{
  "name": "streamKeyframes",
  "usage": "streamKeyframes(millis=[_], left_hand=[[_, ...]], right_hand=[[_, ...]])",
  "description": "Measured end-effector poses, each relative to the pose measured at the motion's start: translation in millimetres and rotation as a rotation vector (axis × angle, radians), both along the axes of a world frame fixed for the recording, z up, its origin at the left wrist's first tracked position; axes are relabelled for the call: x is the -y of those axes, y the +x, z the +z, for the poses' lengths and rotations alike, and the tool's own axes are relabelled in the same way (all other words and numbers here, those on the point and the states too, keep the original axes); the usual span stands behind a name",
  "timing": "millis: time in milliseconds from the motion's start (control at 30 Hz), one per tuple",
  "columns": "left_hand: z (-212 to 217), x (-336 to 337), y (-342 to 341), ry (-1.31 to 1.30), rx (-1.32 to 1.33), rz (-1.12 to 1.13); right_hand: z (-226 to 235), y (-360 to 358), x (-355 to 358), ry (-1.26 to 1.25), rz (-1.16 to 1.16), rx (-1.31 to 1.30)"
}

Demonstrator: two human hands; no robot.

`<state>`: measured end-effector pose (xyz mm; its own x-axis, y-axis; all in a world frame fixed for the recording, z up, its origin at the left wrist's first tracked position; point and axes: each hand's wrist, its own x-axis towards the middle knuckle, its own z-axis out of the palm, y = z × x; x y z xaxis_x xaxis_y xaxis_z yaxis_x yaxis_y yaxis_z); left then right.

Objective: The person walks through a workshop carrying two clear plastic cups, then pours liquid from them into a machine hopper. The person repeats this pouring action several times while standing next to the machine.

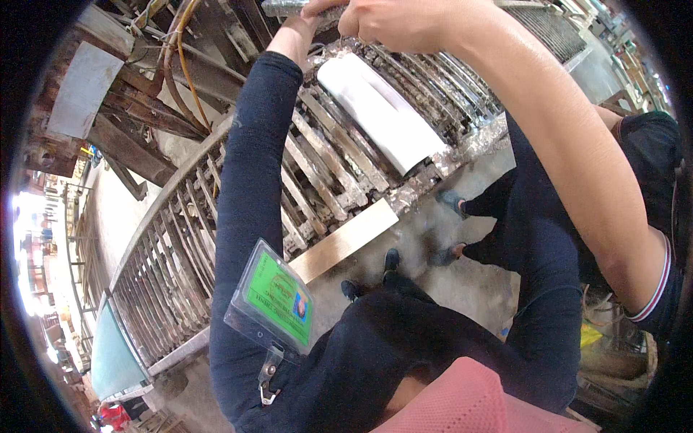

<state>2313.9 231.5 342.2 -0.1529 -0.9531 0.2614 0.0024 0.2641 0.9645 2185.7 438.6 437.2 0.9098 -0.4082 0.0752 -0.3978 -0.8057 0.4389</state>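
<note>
My two hands, left (294,35) and right (379,27), are close together at the top edge by one shiny grey piece (285,6), cut off there; my right fingers curl, but I cannot tell whether either hand grips anything. Just below, one white roll (382,112) lies on the slatted surface (317,173), smooth, plain and elongated, its long axis slanting from upper left to lower right.

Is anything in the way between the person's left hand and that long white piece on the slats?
Nothing visible: only the slatted rack shows between the left hand and the white piece. Part of the hand is out of view.
</note>
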Motion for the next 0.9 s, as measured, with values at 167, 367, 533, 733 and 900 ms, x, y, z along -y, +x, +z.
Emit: streamKeyframes(millis=[167, 367, 533, 733, 900], left_hand=[[-6.2, 1.2, -0.1, -0.006, 0.027, -0.019], [-8.6, 3.2, -4.5, -0.007, 0.067, -0.035], [-7.5, -8.5, -2.3, 0.012, 0.087, -0.019], [-5.7, -19.1, -3.2, -0.004, -0.007, -0.074], [-6.5, -13.5, -5.3, -0.013, -0.077, -0.082]], right_hand=[[1.4, 2.2, -3.2, -0.128, 0.148, 0.015], [-9.4, 10.9, -12.0, -0.178, -0.109, 0.009], [1.2, 4.5, -7.4, -0.046, -0.085, -0.021], [-0.4, 7.3, -10.8, 0.003, -0.129, 0.025], [-1.5, 13.0, -18.1, -0.125, -0.14, -0.034]])
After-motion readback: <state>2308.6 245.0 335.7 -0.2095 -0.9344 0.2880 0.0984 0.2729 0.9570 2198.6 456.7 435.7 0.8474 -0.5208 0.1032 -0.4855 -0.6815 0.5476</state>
